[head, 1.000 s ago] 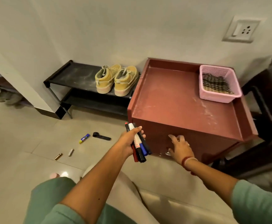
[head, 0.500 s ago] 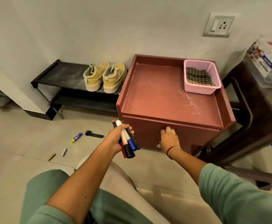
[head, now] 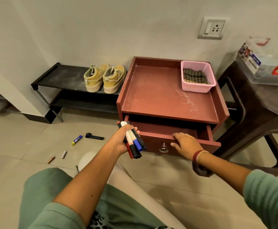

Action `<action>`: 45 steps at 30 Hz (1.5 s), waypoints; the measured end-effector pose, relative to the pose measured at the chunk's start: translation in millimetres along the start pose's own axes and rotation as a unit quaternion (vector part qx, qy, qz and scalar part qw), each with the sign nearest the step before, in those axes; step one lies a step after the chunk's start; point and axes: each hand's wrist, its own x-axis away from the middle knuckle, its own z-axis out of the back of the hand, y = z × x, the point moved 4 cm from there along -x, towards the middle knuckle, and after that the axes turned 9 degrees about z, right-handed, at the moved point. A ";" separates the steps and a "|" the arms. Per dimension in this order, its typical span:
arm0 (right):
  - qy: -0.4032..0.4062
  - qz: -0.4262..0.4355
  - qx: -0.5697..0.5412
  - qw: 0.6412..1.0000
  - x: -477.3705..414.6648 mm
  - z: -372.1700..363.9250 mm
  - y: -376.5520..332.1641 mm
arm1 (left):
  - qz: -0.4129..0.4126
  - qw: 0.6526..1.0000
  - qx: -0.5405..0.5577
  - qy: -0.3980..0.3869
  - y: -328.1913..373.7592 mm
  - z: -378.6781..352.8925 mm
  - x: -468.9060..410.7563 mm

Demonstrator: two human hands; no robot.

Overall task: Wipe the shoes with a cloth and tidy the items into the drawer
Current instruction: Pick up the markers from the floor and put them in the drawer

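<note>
The drawer point(head: 153, 143) now stands pulled out from the front of the red cabinet point(head: 159, 95), its dark inside showing under the cabinet's front edge. Half a second ago it was shut flush, with the right hand flat on its face above the knob point(head: 163, 148). That right hand point(head: 185, 142) now has its fingers hooked over the top edge of the drawer front, just right of the knob, gripping it.

The left hand point(head: 119, 140) clutches a bundle of markers point(head: 134, 142) with red, black and blue ends, held at the drawer's left front corner. I cannot tell whether they touch the wood. A moment back the same bundle hung in front of the closed panel.

As I read it, the way in is open at last, and the markers look ready to go over the rim.

The rest lies as it did. On the floor point(head: 27, 146) to the left of the cabinet, well apart from the drawer, wait a glue stick point(head: 77, 140), a black strap point(head: 94, 136) and two small cylinders, one silver point(head: 63, 154) and one copper point(head: 50, 159), all yet to be gathered. The tan shoes point(head: 104, 78) sit at the right end of the black shoe rack point(head: 62, 78), hard by the cabinet's side. The checked cloth point(head: 194, 76) lies folded in the pink basket point(head: 197, 88) at the back right corner of the cabinet top, with no hand near it.
</note>
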 end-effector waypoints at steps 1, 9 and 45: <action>0.003 0.006 -0.011 1.000 2.8 -1.8 -0.8 | 0.001 1.000 -0.001 -0.002 -1.5 -1.2 -0.5; -0.020 -0.031 -0.100 0.994 17.9 2.0 -6.6 | 0.021 0.998 -0.060 -0.012 -9.5 -19.3 -17.7; -0.154 -0.195 0.054 0.967 -50.0 -43.8 102.2 | 0.111 0.985 -0.131 0.020 -35.3 -63.2 -98.9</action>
